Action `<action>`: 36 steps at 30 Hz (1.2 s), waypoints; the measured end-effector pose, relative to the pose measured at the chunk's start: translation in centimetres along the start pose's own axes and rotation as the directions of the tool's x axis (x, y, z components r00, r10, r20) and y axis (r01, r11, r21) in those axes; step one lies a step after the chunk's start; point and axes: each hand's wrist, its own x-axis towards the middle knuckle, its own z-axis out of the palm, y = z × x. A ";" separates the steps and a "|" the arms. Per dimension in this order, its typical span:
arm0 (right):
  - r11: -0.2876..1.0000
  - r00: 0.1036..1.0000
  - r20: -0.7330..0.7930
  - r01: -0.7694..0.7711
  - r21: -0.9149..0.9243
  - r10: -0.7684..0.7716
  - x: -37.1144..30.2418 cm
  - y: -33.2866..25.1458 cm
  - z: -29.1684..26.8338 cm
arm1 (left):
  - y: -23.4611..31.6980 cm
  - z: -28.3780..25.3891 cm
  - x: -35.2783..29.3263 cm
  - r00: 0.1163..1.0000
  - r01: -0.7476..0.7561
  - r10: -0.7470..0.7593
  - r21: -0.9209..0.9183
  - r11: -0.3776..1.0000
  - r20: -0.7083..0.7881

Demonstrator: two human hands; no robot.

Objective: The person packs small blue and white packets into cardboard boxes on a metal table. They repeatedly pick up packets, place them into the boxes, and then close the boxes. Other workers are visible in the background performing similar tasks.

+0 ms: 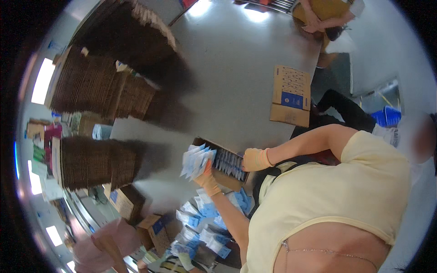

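Note:
My left hand (208, 182), in a pale orange work glove, is closed round a fanned bunch of flat white-and-blue packets (195, 163). It holds them over the left part of an open cardboard box (226, 180). Inside the box, a row of similar packets (229, 163) stands on edge, packed close together. My right hand (256, 159), gloved alike, is curled at the right end of the box beside that row. Its fingertips are hidden, so what they grip cannot be made out. Many loose packets (205, 204) lie heaped just below the box.
Tall stacks of flattened cardboard (98, 161) stand on the left. A printed carton (290, 98) lies at the right edge of the grey table (218, 86). Open cartons (154, 232) and a co-worker in pink (107, 245) are at lower left. Another person's hands (318, 22) show at upper right.

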 end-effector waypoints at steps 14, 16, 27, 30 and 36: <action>0.995 0.999 -0.016 -0.036 0.098 0.037 0.9 -0.2 -0.1 | 1.7 1.4 2.4 0.839 -0.327 -0.320 0.878 0.350 0.440; 0.998 0.996 -0.083 -0.012 0.059 0.017 0.5 -0.3 -0.8 | 0.9 -0.3 0.5 0.913 -0.223 -0.222 0.873 0.434 0.343; 0.985 0.998 0.032 -0.064 0.160 0.060 1.8 -1.1 0.2 | 0.9 2.6 -1.8 0.960 -0.222 -0.030 0.820 0.528 0.279; 0.981 0.995 0.030 -0.096 0.171 0.092 1.1 0.1 -0.1 | -0.3 2.5 1.2 0.952 -0.099 -0.108 0.626 0.774 0.285; 0.963 0.975 -0.083 -0.185 0.194 0.204 -1.5 1.3 0.6 | 3.5 -1.3 -2.7 0.964 0.214 -0.104 0.478 0.852 -0.247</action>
